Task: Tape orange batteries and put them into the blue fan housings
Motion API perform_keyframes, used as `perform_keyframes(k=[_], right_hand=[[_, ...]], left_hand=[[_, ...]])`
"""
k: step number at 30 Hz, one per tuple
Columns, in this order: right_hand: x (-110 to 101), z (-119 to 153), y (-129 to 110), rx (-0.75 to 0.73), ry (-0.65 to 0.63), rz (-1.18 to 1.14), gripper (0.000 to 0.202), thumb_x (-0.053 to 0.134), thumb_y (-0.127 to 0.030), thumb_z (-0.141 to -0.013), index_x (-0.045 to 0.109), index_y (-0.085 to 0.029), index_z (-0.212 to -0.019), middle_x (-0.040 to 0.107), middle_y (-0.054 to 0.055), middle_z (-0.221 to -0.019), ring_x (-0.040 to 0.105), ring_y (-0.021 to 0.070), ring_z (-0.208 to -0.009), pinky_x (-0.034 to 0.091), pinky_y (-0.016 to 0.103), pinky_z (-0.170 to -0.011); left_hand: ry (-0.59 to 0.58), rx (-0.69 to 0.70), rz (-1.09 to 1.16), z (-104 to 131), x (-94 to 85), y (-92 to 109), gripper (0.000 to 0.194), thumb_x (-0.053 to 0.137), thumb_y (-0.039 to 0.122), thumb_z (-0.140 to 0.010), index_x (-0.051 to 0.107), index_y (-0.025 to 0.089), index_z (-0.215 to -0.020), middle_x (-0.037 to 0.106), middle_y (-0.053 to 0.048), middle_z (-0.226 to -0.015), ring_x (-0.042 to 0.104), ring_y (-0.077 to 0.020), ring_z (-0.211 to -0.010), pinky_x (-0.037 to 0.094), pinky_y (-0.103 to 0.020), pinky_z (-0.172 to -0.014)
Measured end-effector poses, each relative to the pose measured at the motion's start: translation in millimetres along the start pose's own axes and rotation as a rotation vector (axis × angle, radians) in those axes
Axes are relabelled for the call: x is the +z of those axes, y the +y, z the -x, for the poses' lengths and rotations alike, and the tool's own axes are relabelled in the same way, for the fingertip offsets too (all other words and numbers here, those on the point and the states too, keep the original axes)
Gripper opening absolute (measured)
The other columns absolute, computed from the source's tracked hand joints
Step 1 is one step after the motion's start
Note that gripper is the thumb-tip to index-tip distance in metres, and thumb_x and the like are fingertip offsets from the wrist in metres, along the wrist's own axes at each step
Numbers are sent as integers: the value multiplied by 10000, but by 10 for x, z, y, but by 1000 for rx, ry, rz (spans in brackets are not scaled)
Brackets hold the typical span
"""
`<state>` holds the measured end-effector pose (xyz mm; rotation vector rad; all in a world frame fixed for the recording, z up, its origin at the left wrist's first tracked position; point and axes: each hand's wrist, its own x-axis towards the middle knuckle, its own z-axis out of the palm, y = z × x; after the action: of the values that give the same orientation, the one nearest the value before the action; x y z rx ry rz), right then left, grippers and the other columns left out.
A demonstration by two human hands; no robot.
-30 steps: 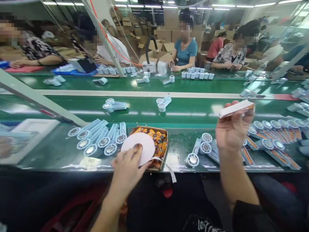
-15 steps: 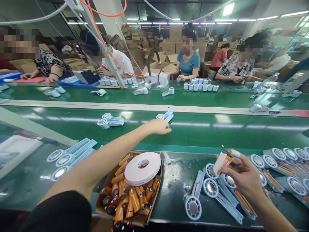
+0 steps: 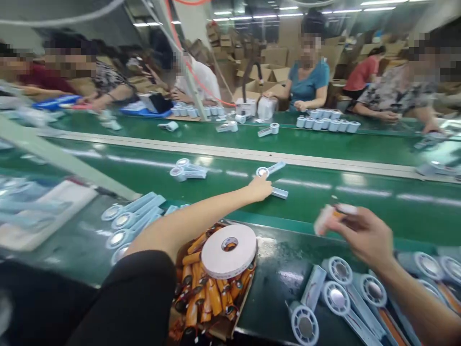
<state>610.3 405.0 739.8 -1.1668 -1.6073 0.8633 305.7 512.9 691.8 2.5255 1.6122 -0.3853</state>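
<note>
My left hand (image 3: 261,187) reaches over the green belt with its fingers closed on a light-blue fan housing (image 3: 280,193); the handle sticks out past the hand and the round head is hidden under it. Another light-blue housing (image 3: 276,166) lies just beyond the fingertips. Over the bench at right, my right hand (image 3: 370,233) pinches an orange-wrapped battery (image 3: 338,214) with a white piece on it, blurred by motion. Below that hand lie several housings with round heads (image 3: 336,297). A box of orange batteries (image 3: 212,295) stands under my left forearm, a white tape roll (image 3: 229,251) on top.
Two housings (image 3: 185,172) lie together on the belt (image 3: 223,192). More housings (image 3: 122,222) are stacked at left, near a white tray (image 3: 81,192) and a slanted post (image 3: 72,156). Across the belt, several people sit working beside rows of white-blue parts (image 3: 324,124).
My left hand has drawn a housing away from the one beside it, nearer to me. My right hand stays raised with the battery. The view has turned left.
</note>
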Motion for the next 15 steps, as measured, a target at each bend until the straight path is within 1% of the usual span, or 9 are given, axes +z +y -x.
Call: perform_keyframes(k=[1,3,5,7,9,12,14,15], right_hand=[[166,-145,-19,-31,-81,-14,338,891,-478,-729,773,-245,-943,810,58,-771,795,289,-689,708,455,-749],[481,-423,69,-53,-200,-64,315,829,-477,-789,735,-224,-950,816,60,-811,797,271,-725,690,441,-806],[730,-641,251,-74,-253,-52,313,791,-485,-802,706,-218,-940,819,70,-854,797,266,-769,668,422,-830],[900,-785,423,-103,-281,52,293,749,-494,-822,686,-224,-916,816,74,-861,792,265,-792,642,394,-811],[996,-874,527,-145,-317,216,274,681,-510,-875,664,-236,-866,809,76,-841,776,258,-771,600,360,-749],[1030,-937,580,-215,-386,459,373,568,-589,-933,633,-252,-786,775,77,-738,712,239,-626,495,326,-601],[1002,-960,638,-266,-440,566,439,506,-650,-935,628,-267,-759,735,75,-654,652,234,-523,415,330,-529],[982,-984,697,-298,-469,598,455,488,-670,-927,628,-276,-747,716,79,-621,630,238,-487,384,338,-506]], left_hand=[[-1,22,8,-17,10,1,203,676,71,-796,793,136,-949,720,-200,-1052,458,-421,-1330,488,-489,-989],[1,54,34,-69,6,1,161,681,97,-812,797,144,-914,734,-177,-956,514,-382,-1281,489,-451,-989],[-1,75,68,-119,-34,-12,143,696,141,-834,802,176,-922,748,-138,-941,570,-329,-1229,504,-379,-947],[-7,94,98,-147,-106,-33,118,713,189,-856,801,199,-934,758,-102,-960,620,-284,-1163,513,-330,-904],[-12,112,120,-144,-199,-48,95,707,218,-894,791,197,-935,758,-82,-967,660,-247,-1081,525,-318,-892],[-6,107,149,-50,-338,-52,152,663,286,-989,746,171,-1043,740,-68,-1065,685,-208,-1027,564,-365,-923],[10,40,154,103,-403,-95,255,661,361,-1012,698,160,-1164,710,-78,-1180,687,-207,-1044,592,-412,-931],[22,-21,148,213,-422,-147,298,673,392,-1006,683,174,-1209,691,-85,-1238,683,-216,-1072,598,-414,-930]])
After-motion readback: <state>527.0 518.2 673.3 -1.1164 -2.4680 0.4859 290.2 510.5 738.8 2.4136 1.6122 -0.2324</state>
